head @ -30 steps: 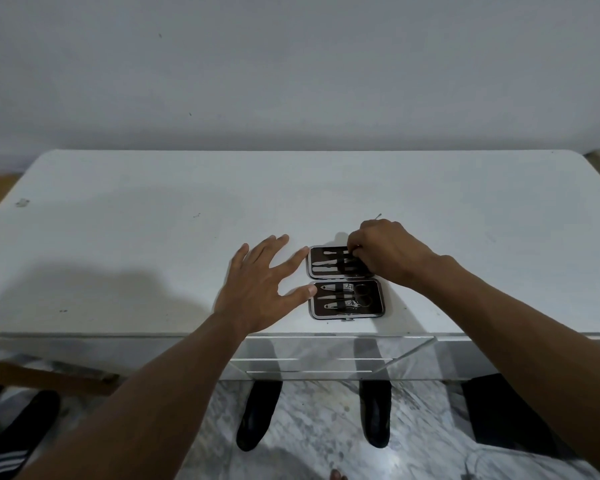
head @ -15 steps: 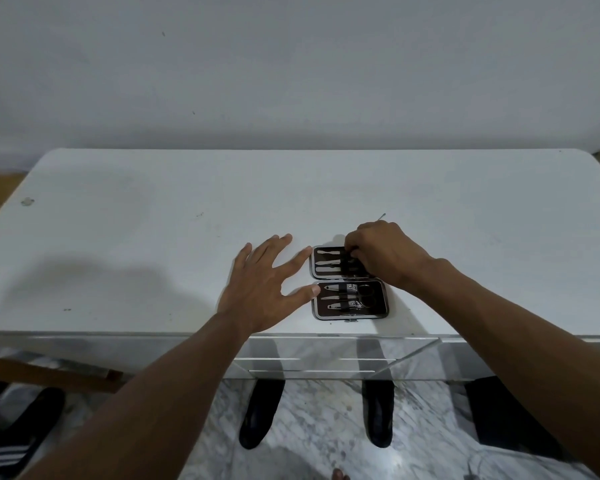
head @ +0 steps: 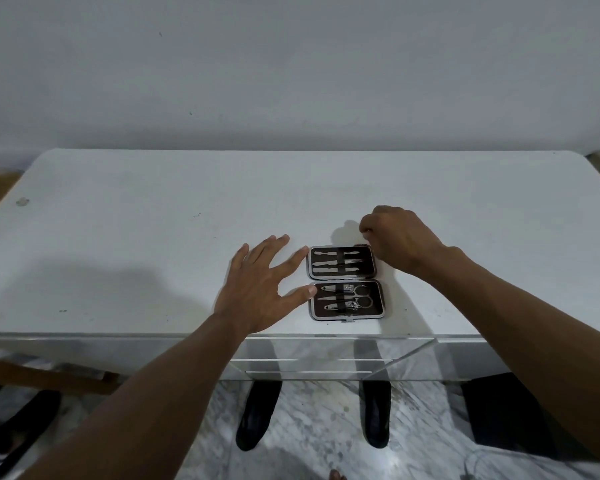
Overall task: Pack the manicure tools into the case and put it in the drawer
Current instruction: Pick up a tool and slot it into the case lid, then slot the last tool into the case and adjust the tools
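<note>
Right hand [head: 397, 242] has lifted off the case [head: 345, 283], fingers curled, contents unclear; left hand [head: 260, 289], fingers wide, steadies it.

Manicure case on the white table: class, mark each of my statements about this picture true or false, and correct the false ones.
1. The manicure case lies open on the white table. True.
2. The scissors sit in the half farther from the person. False: they are strapped into the near half.
3. The left hand is spread flat beside the case, fingertips at its left edge. True.
4. The right hand is spread flat on the near half. False: it is curled at the far right corner of the case.
5. The case is already in the drawer. False: it rests on the tabletop near the front edge.
</note>
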